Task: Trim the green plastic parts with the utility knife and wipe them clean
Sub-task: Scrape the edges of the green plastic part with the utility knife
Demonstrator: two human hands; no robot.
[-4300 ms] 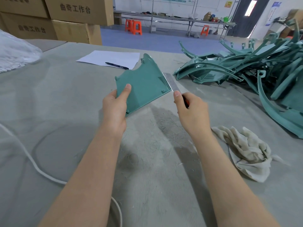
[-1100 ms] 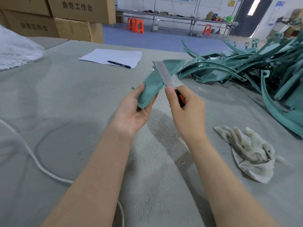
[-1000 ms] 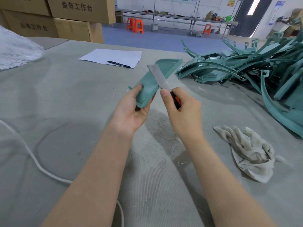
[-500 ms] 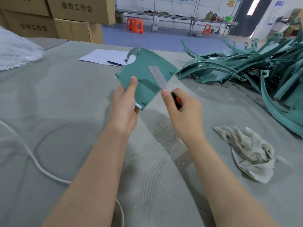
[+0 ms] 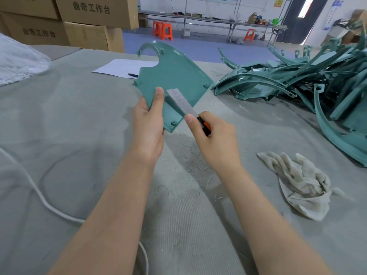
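Observation:
My left hand (image 5: 148, 124) grips a flat green plastic part (image 5: 174, 76) by its lower left edge, thumb on its face, and holds it up above the table with its inner face toward me. My right hand (image 5: 215, 137) grips the orange-and-black utility knife (image 5: 204, 126). The knife's long grey blade (image 5: 181, 102) lies across the lower part of the green face, pointing up and left. A crumpled beige rag (image 5: 301, 183) lies on the table to the right.
A heap of green plastic parts (image 5: 309, 82) fills the table's right side. A white sheet with a pen (image 5: 123, 68) lies beyond the held part. Cardboard boxes (image 5: 85, 22) stand at the back left, a plastic bag (image 5: 17, 62) at left, and a white cord (image 5: 45, 203) crosses the grey table (image 5: 69, 126).
My left hand has turned the green part from edge-on to its flat inner face toward me and raised it. The knife blade now lies over the face instead of along the edge.

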